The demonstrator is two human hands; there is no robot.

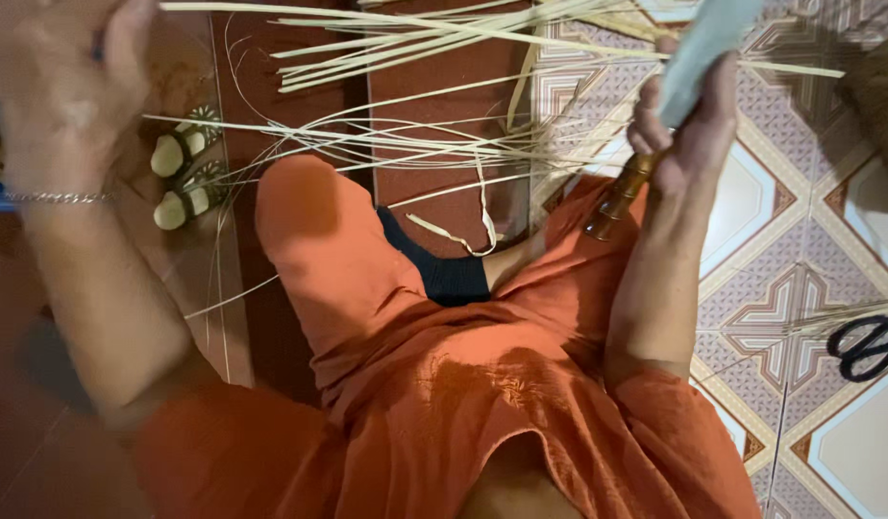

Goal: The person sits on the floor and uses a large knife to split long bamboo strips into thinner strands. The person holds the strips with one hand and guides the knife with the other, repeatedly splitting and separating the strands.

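Observation:
My right hand (682, 125) is closed around a knife (699, 48) with a broad pale blade pointing up and a brown wooden handle (622, 200) sticking out below the fist. My left hand (60, 72) is raised at the top left, blurred, with a thin bracelet on the wrist; whether it pinches a strip I cannot tell. Long thin pale bamboo strips (415, 144) lie spread across the floor in front of my knees, and more strips (396, 34) fan out near the top. I sit in orange clothes (444, 384).
Black scissors (867, 346) lie on the patterned floor tiles at the right. A pair of green-and-cream sandals (185, 168) sits on the red-brown floor at the left. A woven brown object (881, 96) is at the top right edge.

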